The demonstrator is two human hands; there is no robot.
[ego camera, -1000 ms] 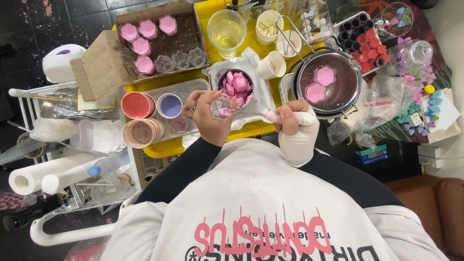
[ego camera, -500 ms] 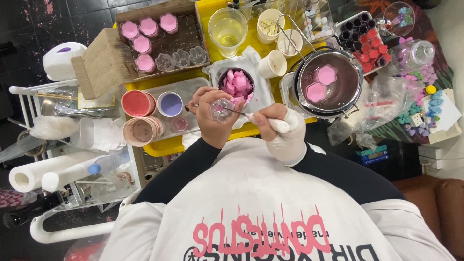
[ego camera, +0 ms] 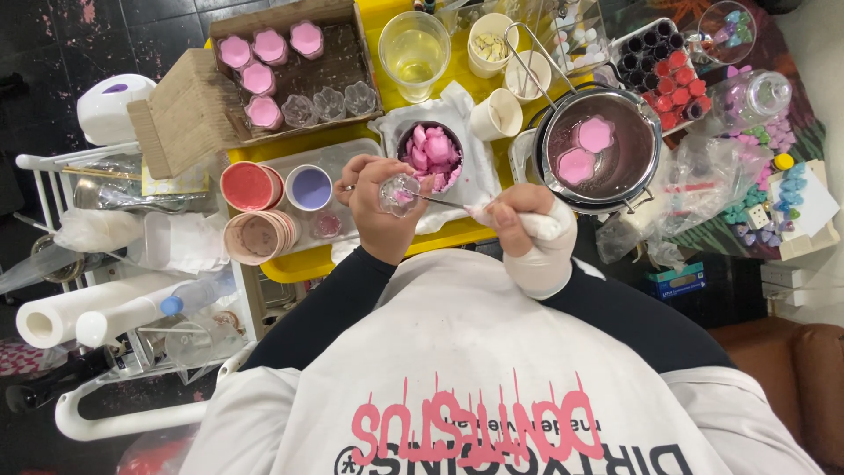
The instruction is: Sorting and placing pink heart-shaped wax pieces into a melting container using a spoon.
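At far left a paper towel roll [ego camera: 66, 312] lies on a white rack. Beside it, on the yellow tray [ego camera: 303, 264], sit a red-filled cup [ego camera: 248, 186] and a lilac-filled cup [ego camera: 309, 187]. The left hand [ego camera: 380, 207] holds a small clear flower-shaped mould [ego camera: 399, 194] above the tray's front edge, grip closed around it. A thin metal tool [ego camera: 437, 201] reaches into the mould, pinched in the closed grip of the right hand [ego camera: 525, 222], whose wrist is wrapped in white. Behind them stands a bowl of pink wax pieces [ego camera: 430, 151]; to its right a dark pot [ego camera: 600, 148] holds two pink flower shapes.

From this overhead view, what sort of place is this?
Probably a small candle- or soap-making craft bench: a pot holds pink melt, filled pink moulds sit in a box, and the left hand holds a clear mould.
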